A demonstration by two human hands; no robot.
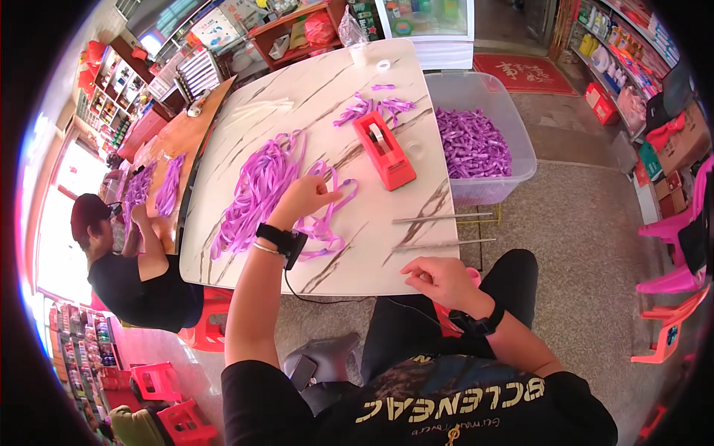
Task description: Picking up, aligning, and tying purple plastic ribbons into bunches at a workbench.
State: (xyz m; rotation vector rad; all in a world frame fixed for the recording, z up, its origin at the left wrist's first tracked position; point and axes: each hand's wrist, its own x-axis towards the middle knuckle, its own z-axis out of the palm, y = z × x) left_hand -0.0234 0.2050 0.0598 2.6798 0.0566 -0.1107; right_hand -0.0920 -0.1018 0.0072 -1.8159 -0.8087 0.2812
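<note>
My left hand (303, 199) is closed, thumb and fingers pinched on a purple ribbon (348, 195) that loops over the marble-patterned table. Beside it, to the left, lies a big tangled heap of purple ribbon (260, 178). My right hand (445, 284) is at the table's front edge, its fingers curled together. A pinkish-red piece (474, 277) shows next to that hand; whether the fingers grip it is hidden. A red tape dispenser (385, 152) stands ahead of my right hand, and short folded purple ribbon pieces (374, 108) lie behind it.
Two thin metal rods (439, 218) jut past the table's right edge. A clear plastic tub (494, 192) full of purple pieces stands to the right. Tape rolls (383, 65) and pale strips (260, 108) lie on the table (357, 271). A person (137, 260) works at a wooden table left.
</note>
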